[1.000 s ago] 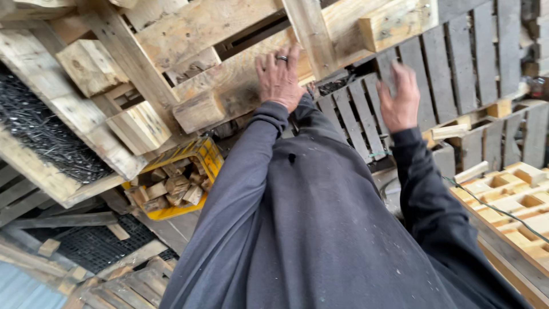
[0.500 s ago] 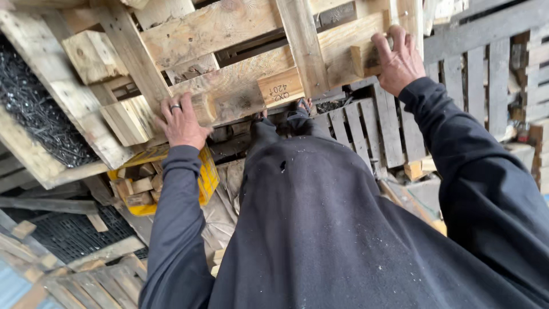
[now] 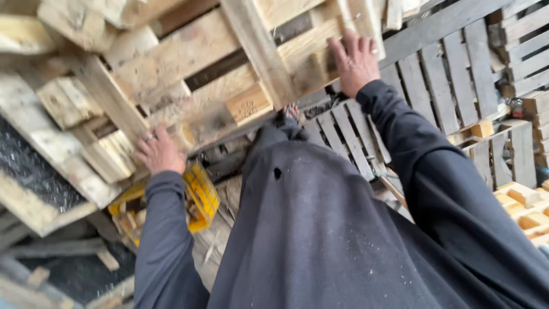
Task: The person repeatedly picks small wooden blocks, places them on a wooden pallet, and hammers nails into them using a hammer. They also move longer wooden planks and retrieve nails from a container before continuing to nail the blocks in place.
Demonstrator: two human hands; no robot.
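A weathered wooden pallet (image 3: 217, 63) is tilted up in front of me, filling the upper middle of the head view. My left hand (image 3: 157, 151), with a ring on one finger, grips its lower left edge beside a wooden block (image 3: 111, 157). My right hand (image 3: 355, 60) lies on the pallet's right side, fingers curled over a board. Both arms are in dark sleeves, and my dark jacket (image 3: 320, 229) hides the ground below.
More pallets (image 3: 452, 74) lie flat at the right, pale new ones (image 3: 526, 206) at the far right edge. A yellow crate (image 3: 200, 197) with wood blocks sits low at the left. Another leaning pallet (image 3: 40, 143) and dark mesh are at the far left.
My left hand went from the pallet's middle down to its lower left edge. My right hand rose onto the pallet's right side. The pallet now stands closer and larger in view.
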